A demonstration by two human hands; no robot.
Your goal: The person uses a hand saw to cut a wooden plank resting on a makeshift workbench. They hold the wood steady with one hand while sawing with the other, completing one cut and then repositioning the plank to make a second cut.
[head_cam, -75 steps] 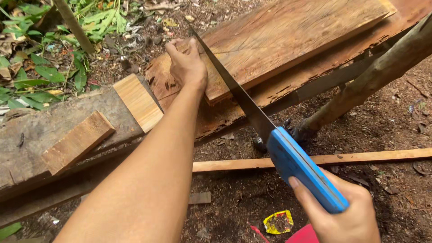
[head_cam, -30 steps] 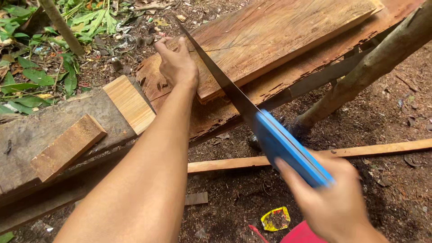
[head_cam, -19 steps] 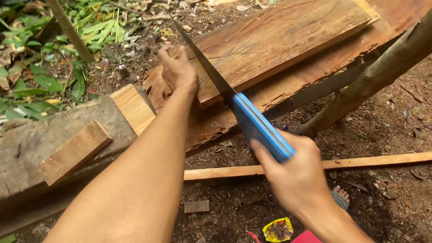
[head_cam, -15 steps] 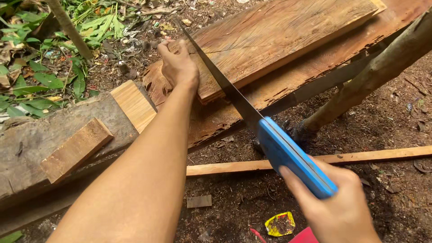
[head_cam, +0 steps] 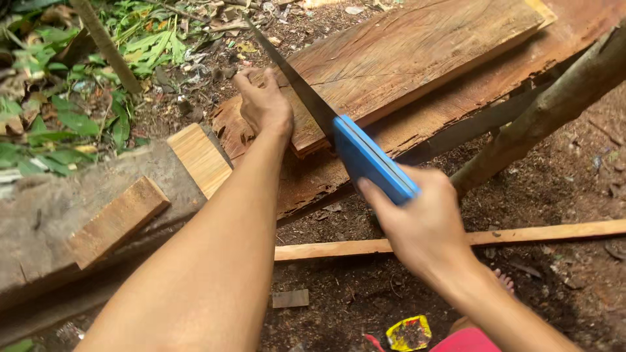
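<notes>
My right hand (head_cam: 427, 225) grips the blue handle of a hand saw (head_cam: 373, 158). Its dark blade (head_cam: 293, 79) runs away from me across the near end of a reddish wooden board (head_cam: 417, 55). That board lies on a wider, rougher plank (head_cam: 456, 117). My left hand (head_cam: 264, 104) presses flat on the board's end, just left of the blade. The blade's tip reaches past the board's far edge.
A pale wood block (head_cam: 199, 160) and a second block (head_cam: 114, 221) rest on a grey slab (head_cam: 39, 221) at left. A thin slat (head_cam: 521, 233) lies on the dirt. A round branch (head_cam: 554, 104) leans at right. My bare toes (head_cam: 503, 280) and a yellow wrapper (head_cam: 407, 332) show below.
The saw has gone back and forth along the cut; now it is pushed forward, with the handle close to the board. My left hand has stayed on the board's end.
</notes>
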